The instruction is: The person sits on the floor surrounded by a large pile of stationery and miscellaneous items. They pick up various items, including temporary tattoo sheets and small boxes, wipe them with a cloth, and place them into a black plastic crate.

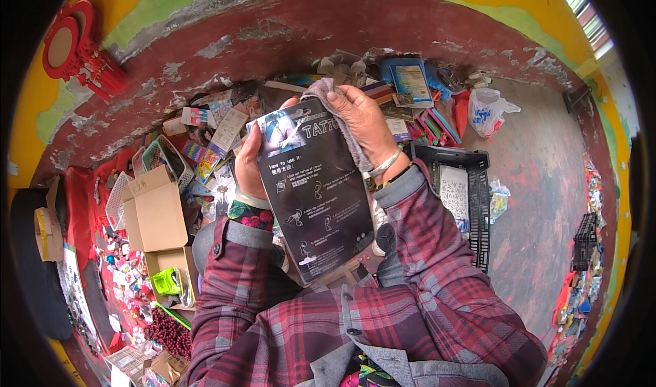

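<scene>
A flat black packet with white print, small line drawings and a photo in its upper left corner is held upright before my chest. My left hand grips its left edge, with the thumb on the front. A grey cloth is bunched in my right hand, draped over the packet's upper right corner and down its right edge. The fingers of that hand close around the cloth and press it to the packet. What lies behind the packet is partly hidden.
An open cardboard box and white plastic baskets stand at the left among piled small goods. A black crate is to the right, near a white plastic bag. Stationery and papers line the peeling red wall.
</scene>
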Available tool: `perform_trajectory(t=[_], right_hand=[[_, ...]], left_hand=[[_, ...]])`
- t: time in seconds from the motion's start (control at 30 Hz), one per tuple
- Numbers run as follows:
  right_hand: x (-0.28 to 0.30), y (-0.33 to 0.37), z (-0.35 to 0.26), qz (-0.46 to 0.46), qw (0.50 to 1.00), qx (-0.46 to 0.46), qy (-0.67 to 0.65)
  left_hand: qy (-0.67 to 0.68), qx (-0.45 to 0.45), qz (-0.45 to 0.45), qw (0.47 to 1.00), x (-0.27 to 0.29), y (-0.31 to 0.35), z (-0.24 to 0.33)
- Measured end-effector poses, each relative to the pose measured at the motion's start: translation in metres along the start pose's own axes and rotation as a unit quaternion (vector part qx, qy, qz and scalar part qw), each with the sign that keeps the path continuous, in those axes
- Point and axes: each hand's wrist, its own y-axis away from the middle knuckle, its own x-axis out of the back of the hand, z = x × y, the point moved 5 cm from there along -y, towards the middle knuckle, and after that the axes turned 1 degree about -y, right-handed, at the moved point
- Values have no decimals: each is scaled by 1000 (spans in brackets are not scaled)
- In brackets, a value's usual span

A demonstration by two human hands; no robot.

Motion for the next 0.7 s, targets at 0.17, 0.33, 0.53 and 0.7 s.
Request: perform_trajectory(t=[0.17, 0.33, 0.53, 0.7], right_hand=[[42, -6, 11, 87, 996, -12, 2], [93, -21, 3, 260, 937, 104, 208], [78, -14, -18, 303, 872, 242, 298], [55, 9, -55, 304, 837, 350, 292]], left_hand=[[27, 6, -19, 999, 15, -1, -5], [-31, 86, -35, 995, 40, 16, -22], [-161, 120, 127, 971, 54, 18, -22], [-155, 97, 101, 978, 70, 18, -11]])
